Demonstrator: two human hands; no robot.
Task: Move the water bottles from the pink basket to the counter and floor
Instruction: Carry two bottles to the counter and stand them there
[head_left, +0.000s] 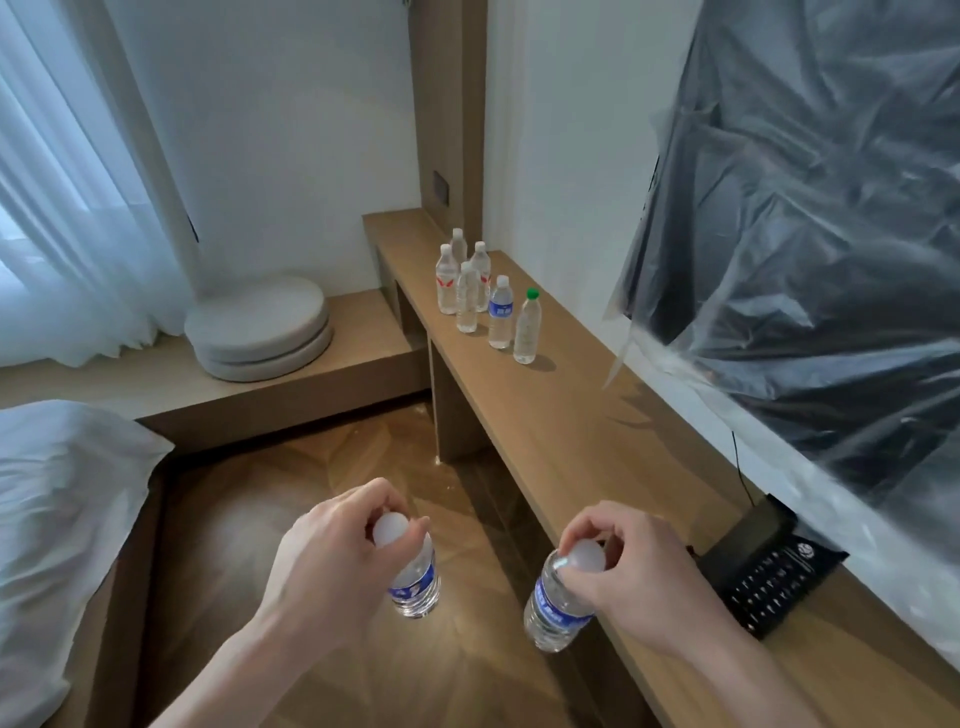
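My left hand (332, 561) grips the white-capped neck of a clear water bottle with a blue label (415, 582), which hangs over the wooden floor (322, 467). My right hand (618, 577) holds a second blue-label bottle (550, 608) by its cap, just off the front edge of the long wooden counter (582, 431). Several water bottles (470, 291) stand grouped at the counter's far end; one has a green cap (528, 327). The pink basket is not in view.
A black phone (769, 571) lies on the counter to the right of my right hand, under a TV wrapped in plastic film (810, 208). A white bed (62, 519) is on the left. Grey round cushions (260, 327) sit on a low bench by the curtain.
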